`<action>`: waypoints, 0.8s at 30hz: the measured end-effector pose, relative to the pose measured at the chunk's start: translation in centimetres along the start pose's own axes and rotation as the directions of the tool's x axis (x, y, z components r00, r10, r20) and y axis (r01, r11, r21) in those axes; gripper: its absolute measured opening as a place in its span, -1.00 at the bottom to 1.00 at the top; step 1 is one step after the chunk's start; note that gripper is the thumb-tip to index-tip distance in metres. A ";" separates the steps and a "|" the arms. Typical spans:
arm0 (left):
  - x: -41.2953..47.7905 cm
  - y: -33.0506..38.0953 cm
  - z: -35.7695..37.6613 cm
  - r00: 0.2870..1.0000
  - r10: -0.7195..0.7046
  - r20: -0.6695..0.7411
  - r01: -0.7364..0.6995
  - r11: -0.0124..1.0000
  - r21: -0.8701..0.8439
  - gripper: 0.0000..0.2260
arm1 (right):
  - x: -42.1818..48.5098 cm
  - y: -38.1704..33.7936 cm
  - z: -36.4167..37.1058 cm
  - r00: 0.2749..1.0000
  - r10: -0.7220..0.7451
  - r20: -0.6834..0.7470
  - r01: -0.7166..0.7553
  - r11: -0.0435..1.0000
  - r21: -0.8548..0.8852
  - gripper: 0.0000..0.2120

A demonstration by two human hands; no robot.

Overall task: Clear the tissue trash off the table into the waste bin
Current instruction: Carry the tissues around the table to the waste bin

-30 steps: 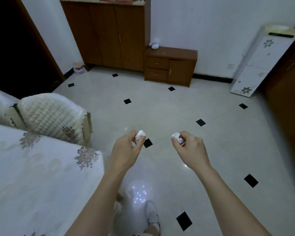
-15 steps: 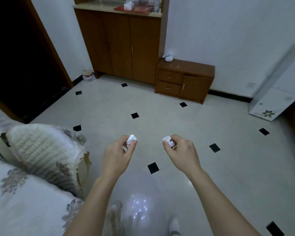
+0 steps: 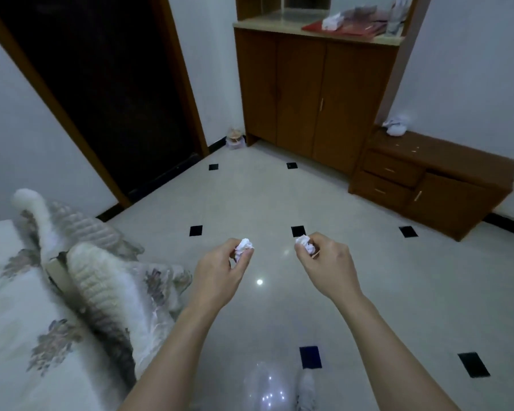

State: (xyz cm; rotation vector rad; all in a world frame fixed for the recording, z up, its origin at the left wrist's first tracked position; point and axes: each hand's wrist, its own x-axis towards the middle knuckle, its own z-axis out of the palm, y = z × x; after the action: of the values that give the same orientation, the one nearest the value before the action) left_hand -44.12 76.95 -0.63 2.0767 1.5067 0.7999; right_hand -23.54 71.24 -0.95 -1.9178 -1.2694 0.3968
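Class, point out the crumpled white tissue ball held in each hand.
Left crumpled white tissue ball (image 3: 244,246): head view, exposed top.
Right crumpled white tissue ball (image 3: 305,244): head view, exposed middle.

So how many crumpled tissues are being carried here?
2: one tissue pinched in the left hand, a second tissue in the right hand. The white lump on the low cabinet is unclear.

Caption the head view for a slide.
Left hand and right hand pinch a left tissue wad and a right tissue wad above the tiled floor, facing a wooden cabinet.
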 end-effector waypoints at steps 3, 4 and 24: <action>5.4 0.3 0.9 0.999 -0.011 -0.047 0.013 0.999 0.041 -0.73 | 6.7 -0.2 1.2 0.996 -0.067 0.060 0.067 0.998 -0.010 -0.64; 7.1 0.3 1.0 0.998 -0.022 -0.059 0.025 0.998 0.049 -0.76 | 8.8 -0.5 1.7 0.992 -0.096 0.078 0.098 0.995 -0.014 -0.63; 26.1 -14.2 -4.8 0.868 -0.297 -0.399 0.357 0.930 0.084 -0.77 | 33.0 -11.3 22.6 0.795 -0.404 0.453 0.412 0.907 0.087 -0.66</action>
State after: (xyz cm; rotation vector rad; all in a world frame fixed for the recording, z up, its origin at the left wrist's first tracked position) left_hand -51.05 106.16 -1.47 1.7534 2.1258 1.0168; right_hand -30.02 112.28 -1.85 -1.5382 -1.9588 0.6393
